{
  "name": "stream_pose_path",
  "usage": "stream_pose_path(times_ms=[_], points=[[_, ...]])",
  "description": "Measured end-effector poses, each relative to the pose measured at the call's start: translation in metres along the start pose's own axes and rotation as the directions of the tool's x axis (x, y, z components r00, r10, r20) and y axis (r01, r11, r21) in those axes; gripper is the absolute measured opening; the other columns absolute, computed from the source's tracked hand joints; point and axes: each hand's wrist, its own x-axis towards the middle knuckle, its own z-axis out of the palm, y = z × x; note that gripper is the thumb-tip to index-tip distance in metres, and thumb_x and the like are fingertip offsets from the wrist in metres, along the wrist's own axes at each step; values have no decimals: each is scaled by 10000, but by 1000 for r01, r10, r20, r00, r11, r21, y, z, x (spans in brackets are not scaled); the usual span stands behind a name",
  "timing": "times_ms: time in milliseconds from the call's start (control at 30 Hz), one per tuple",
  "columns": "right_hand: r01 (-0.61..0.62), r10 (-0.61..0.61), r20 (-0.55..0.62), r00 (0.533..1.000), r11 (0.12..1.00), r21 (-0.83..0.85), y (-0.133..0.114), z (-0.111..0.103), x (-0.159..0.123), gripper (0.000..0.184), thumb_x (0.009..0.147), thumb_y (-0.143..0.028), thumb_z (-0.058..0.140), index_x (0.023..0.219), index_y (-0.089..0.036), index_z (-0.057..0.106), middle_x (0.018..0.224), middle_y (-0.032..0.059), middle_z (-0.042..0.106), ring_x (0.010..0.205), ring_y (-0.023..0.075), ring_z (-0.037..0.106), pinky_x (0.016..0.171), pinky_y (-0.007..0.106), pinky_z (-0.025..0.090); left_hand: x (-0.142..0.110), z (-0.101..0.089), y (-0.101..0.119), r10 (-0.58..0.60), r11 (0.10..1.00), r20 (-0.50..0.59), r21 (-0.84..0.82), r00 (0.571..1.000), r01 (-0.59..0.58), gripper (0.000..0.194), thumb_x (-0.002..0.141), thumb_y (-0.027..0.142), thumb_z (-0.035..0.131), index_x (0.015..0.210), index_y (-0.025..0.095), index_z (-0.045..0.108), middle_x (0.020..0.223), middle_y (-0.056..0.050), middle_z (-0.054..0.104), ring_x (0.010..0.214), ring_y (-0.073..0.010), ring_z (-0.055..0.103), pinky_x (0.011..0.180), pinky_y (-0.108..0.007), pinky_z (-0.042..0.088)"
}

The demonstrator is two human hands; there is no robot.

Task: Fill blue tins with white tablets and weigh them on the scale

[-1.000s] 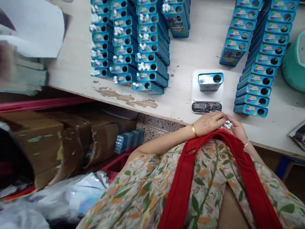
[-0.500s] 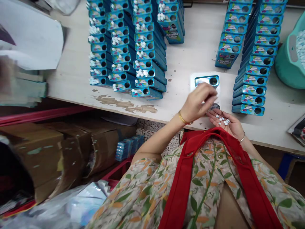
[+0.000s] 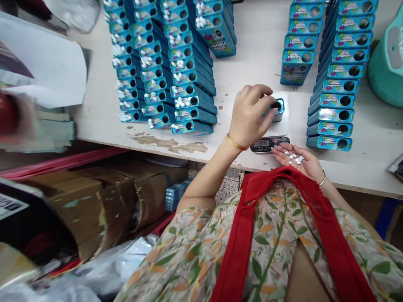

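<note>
My left hand, with a gold bangle at the wrist, is closed over the left end of a blue candy tin; its fingers and thumb hide much of the tin. The tin's round dark opening shows at the right. It stands on the white platform of a digital scale, whose display seems to read 1475. My right hand lies palm up at the scale's near right corner, fingers extended. Several small white candies rest in that palm.
Rows of blue tins stand at the left, many with white candies on top. More tins stand in columns at the right, beside a teal tub. Cardboard boxes sit below the table edge.
My left hand has moved left and slightly up, from near the right palm to the tin on the scale. The scale's display is now uncovered. My right hand has stayed in place.
</note>
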Motion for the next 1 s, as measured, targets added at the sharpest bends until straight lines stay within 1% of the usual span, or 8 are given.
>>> stream_pose_path(times_ms=[100,233,333,533,733,800,867,1000], points=[[29,-29,-24,999,1000,-8,0,-5,1,205,924,-207,602,1071,-132,724,1156,142,788,1124,225,759,965,339,638,-8,-18,-5,-85,996,-88,-33,993,82,326,1073,515,453,1162,233,590,1181,-88,633,1153,-265,622,1021,-537,504],[92,-95,-97,991,995,-36,2,-14,0,182,911,-171,614,1054,-137,721,1091,132,796,1057,209,775,863,271,654,-30,-34,-20,-117,992,-172,-69,978,106,310,1085,485,460,1138,221,614,1089,-57,636,1080,-220,639,964,-479,531],[130,-137,-108,985,989,-70,4,-14,-2,193,905,-121,596,1056,-129,716,1048,130,798,984,184,785,768,216,649,-48,-33,-30,-104,994,-207,-59,973,94,242,1079,434,499,1086,230,629,1006,-29,653,973,-167,625,886,-397,542],[163,-184,-102,978,969,-184,8,-9,-9,178,929,-66,572,1000,-148,713,912,102,808,718,81,735,667,120,603,-64,-26,-32,-247,967,-146,-100,958,235,309,1066,507,470,1048,234,614,997,-50,677,975,-182,634,891,-367,543],[185,-198,-80,977,972,-144,10,-14,-7,149,911,-114,614,1013,-147,717,997,112,808,952,149,781,783,183,642,-64,-19,-31,-261,962,-137,-126,956,244,349,1062,526,452,1056,223,626,1019,-70,682,955,-188,638,883,-357,555],[169,-175,-50,983,981,-94,8,-11,-6,159,926,-164,607,1042,-147,715,1104,126,797,1061,173,766,889,239,648,-63,-15,-19,-212,970,-113,-147,971,195,337,1063,497,468,1117,208,634,1053,-79,680,950,-185,643,863,-345,560],[161,-161,-4,987,985,-57,5,-3,-5,202,960,-207,564,1089,-156,711,1186,114,781,1135,177,742,949,279,641,-62,-7,0,-77,981,-43,-179,996,68,318,1063,450,493,1198,197,629,1089,-87,680,966,-182,654,848,-326,568],[173,-171,47,984,984,-36,-2,14,-2,294,1024,-249,434,1131,-188,701,1158,60,780,1089,155,733,812,263,656,-59,14,41,268,938,90,-251,959,-238,320,1070,392,495,1285,175,591,1145,-105,677,1009,-185,662,851,-315,581]])
